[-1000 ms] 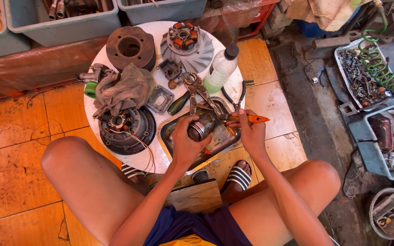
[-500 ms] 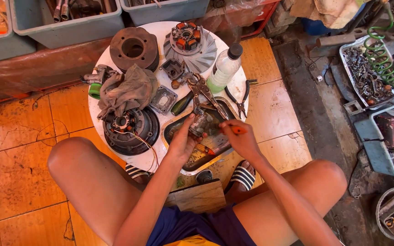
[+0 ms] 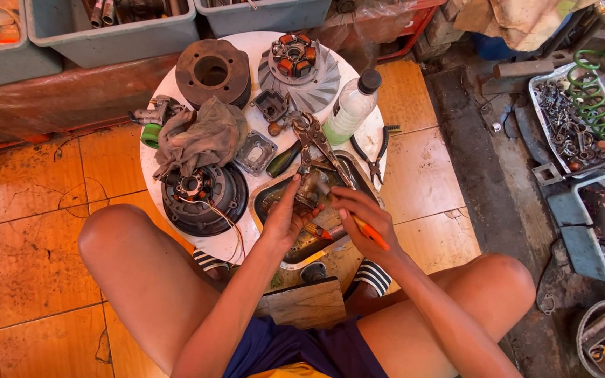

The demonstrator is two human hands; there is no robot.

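Left hand (image 3: 283,222) is clamped on a small metal part (image 3: 308,190) over the pan (image 3: 269,198), at the table's (image 3: 246,49) 5 o'clock; right hand (image 3: 360,217) pinches an orange brush (image 3: 371,233); pliers (image 3: 316,143) lie at the part's 12 o'clock.

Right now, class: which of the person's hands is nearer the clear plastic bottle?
Right. The right hand lies below the clear plastic bottle; the left hand is farther down-left.

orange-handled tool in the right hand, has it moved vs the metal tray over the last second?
Yes. The orange-handled tool has swung down: its tip stuck out past the right rim of the metal tray before, and now the right hand angles it inward over the tray.
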